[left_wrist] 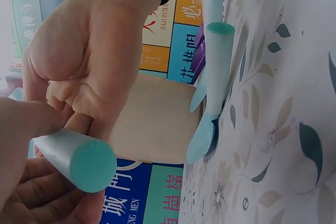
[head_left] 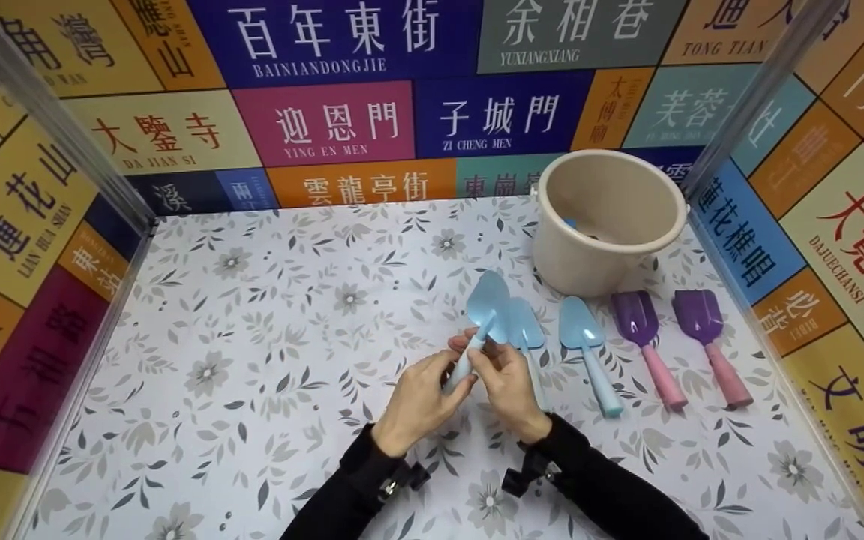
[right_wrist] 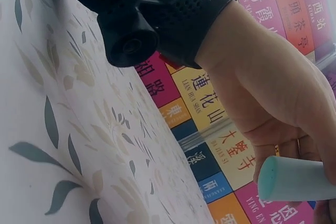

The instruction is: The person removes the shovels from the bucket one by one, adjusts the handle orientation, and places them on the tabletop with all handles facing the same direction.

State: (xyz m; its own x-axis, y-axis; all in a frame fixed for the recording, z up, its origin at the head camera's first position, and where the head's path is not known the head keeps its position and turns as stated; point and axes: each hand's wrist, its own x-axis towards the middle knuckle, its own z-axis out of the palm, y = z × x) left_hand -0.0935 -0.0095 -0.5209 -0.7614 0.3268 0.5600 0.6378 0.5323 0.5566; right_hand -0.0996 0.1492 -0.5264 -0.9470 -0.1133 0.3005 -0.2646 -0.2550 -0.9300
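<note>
Both hands hold a light-blue toy shovel (head_left: 488,296) over the table, its blade pointing away from the person. My left hand (head_left: 418,394) grips the pale handle, thumb along it. My right hand (head_left: 508,386) pinches the shovel near the neck, its fingers partly hidden behind the blade. In the left wrist view the handle's green end (left_wrist: 94,166) faces the camera. Beside the right hand a second blue shovel (head_left: 527,330) lies partly covered by it. Farther right lie a third blue shovel (head_left: 583,334) and two purple shovels with pink handles (head_left: 661,375).
A beige bucket (head_left: 586,259) stands at the back right behind the row of shovels, with something blue (head_left: 570,223) inside. Colourful printed panels (head_left: 334,124) wall in the table on the back and sides. A flowered cover (head_left: 252,337) spreads over the tabletop.
</note>
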